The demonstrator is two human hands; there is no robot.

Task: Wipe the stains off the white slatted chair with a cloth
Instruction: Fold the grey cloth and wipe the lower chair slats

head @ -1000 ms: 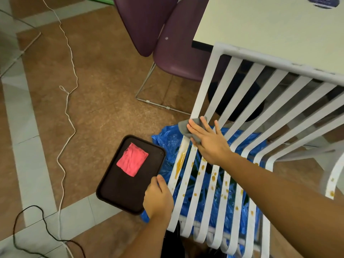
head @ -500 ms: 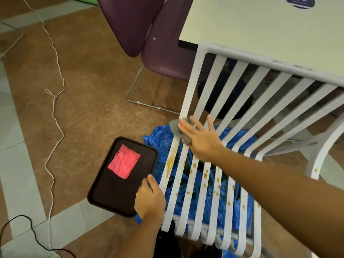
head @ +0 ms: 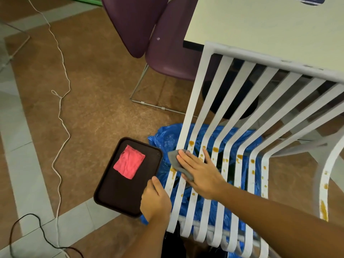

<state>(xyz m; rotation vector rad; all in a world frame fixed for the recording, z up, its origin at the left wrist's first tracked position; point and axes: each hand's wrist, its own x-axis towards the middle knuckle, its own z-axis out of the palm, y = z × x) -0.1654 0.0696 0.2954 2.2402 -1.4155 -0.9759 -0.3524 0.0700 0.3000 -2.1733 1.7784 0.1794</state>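
The white slatted chair [head: 240,101] fills the right half of the view, with brown-orange stains dotted over its seat slats and right arm. My right hand [head: 200,172] lies flat with straight fingers on a grey cloth [head: 176,162], pressing it onto the two leftmost seat slats. A smear of stain shows just below the cloth on the outer slat. My left hand [head: 155,200] grips the chair's left seat edge near the front, fingers curled round the outer slat.
A dark brown tray [head: 111,194] with a pink cloth [head: 129,163] lies on the floor left of the chair. Blue plastic sheet [head: 165,138] is spread under the chair. A purple chair [head: 167,53], a pale table [head: 260,23], a white cord [head: 61,101] and a black cable [head: 37,226] surround it.
My right hand has slid the grey cloth down the left slats from the lower backrest onto the seat. My left hand keeps its grip on the seat edge.
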